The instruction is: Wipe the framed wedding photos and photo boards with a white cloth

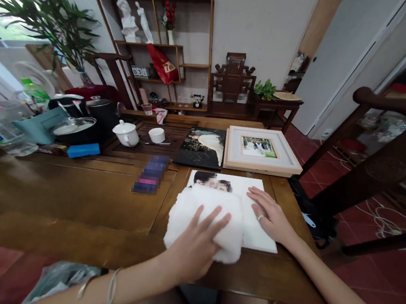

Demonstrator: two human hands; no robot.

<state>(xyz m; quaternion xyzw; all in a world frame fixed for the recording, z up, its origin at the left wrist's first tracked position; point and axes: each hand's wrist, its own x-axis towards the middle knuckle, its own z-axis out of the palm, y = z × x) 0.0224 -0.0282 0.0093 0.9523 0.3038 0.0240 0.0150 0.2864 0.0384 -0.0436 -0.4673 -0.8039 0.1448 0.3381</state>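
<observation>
A folded white fluffy towel point(182, 219) covers much of a white photo panel point(264, 237) on the wooden table. Spread over the towel are the fingers of my left hand point(200, 244), pressing down from above; its thumb is hard to make out. My right hand point(269, 215), with a ring on one finger, rests flat on the panel's right side, fingers stretched out. At the panel's top edge two heads of a printed portrait show, partly pixelated. The towel hides the picture's middle and lower left.
Behind the panel lie a dark photo panel point(189, 146) and a pale wooden picture frame point(231, 150). Left of them are a pixelated phone-like object point(150, 175), a white lidded cup point(126, 134), a small white bowl point(157, 135), a blue block point(84, 150) and a pot point(74, 130).
</observation>
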